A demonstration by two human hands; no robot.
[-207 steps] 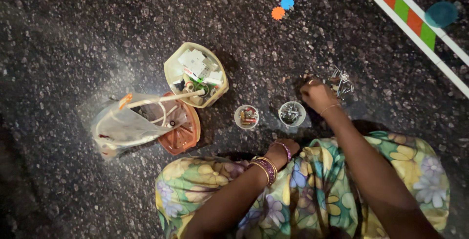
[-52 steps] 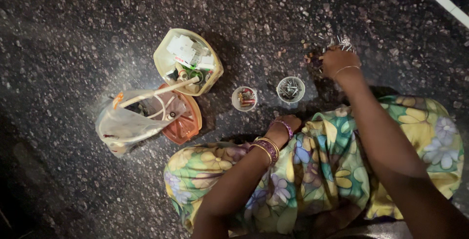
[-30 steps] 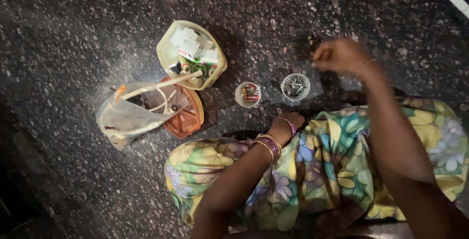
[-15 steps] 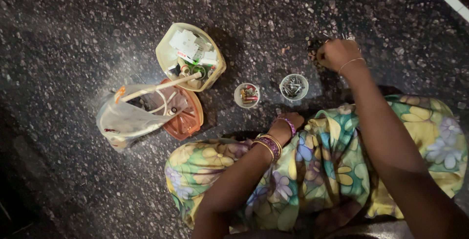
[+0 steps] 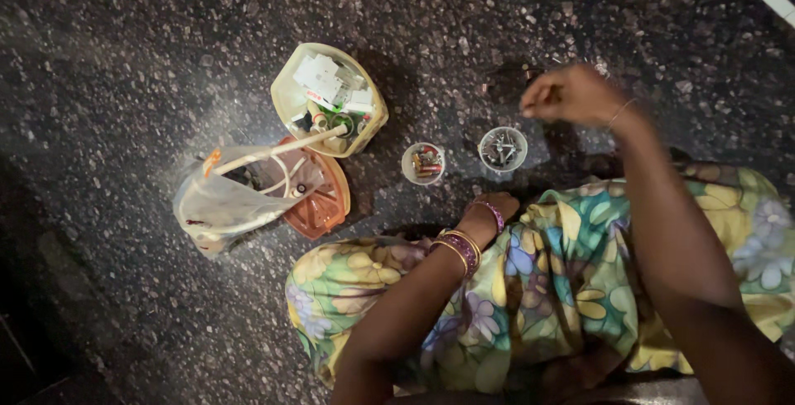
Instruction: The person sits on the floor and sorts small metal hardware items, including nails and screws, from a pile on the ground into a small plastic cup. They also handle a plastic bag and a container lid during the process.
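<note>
right hand [image 5: 571, 94]: lifted off the nail pile since a moment ago, fingers pinched; contents can't be told
cup of nails [image 5: 503, 148]: approached
left hand [image 5: 490, 206]: rested curled on lap

Glossy speckled stone floor [image 5: 132, 57]; clear plastic cups [image 5: 503, 149].

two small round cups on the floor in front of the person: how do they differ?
Contents: the left cup holds mixed reddish and brownish bits; the right cup holds grey metal pieces like nails or screws.
Position: the left cup sits nearer the yellow container; the right cup sits just below the raised right hand.
Shared: both are small, round, pale, open-topped and upright on the dark speckled floor.
</note>
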